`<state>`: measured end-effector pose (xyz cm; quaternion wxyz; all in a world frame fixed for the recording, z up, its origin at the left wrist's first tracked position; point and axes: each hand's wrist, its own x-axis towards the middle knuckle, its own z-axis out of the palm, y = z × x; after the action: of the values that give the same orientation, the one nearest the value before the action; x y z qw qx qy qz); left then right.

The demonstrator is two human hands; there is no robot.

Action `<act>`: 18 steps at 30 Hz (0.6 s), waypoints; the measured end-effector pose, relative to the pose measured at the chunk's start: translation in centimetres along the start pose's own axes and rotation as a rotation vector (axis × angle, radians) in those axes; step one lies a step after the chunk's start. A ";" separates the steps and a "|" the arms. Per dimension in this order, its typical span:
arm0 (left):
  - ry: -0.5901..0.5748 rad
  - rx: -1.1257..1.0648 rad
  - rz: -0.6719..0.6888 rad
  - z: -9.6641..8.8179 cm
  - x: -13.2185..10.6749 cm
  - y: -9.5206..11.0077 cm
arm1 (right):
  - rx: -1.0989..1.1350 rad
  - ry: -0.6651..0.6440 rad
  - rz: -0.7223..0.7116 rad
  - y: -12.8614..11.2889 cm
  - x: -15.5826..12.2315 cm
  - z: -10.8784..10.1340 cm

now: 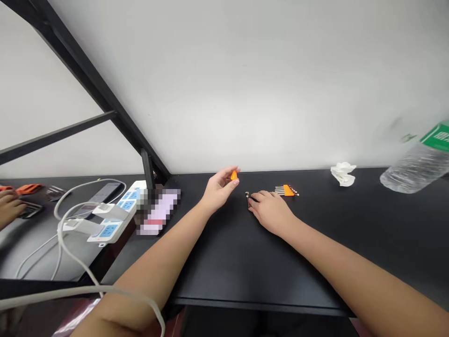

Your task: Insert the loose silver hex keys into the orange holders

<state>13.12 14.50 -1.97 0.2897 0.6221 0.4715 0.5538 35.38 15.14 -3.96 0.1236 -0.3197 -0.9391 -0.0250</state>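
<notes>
My left hand (221, 186) is raised a little above the black table, pinching a small orange plastic piece (234, 175) between thumb and fingers. To its right, my right hand (271, 209) lies palm down on the tabletop, fingers bent over several thin metal pieces that look like hex keys (247, 194). Most of those are hidden under the fingers, so I cannot tell whether any is gripped. Just beyond the right hand lies an orange holder (288, 190) with several metal hex keys through it.
A crumpled white tissue (343, 174) and a clear plastic bottle (416, 166) are at the right. On the left are a phone (159, 213), a power strip (122, 213) with white cables, and a black metal frame (101, 93). Another person's hand (10, 206) shows at far left.
</notes>
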 end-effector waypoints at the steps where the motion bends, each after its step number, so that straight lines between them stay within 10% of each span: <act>1: 0.030 0.074 -0.015 -0.3 0.2 -0.5 | 0.000 0.001 -0.001 0.1 0.0 0.0; 18: -0.213 0.914 -0.102 -1.3 0.3 -2.7 | -0.017 0.024 -0.005 0.3 -0.2 0.2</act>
<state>11.17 15.64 -3.99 0.0598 0.7154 0.6644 0.2077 35.68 15.34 -4.20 0.1318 -0.3179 -0.9382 -0.0373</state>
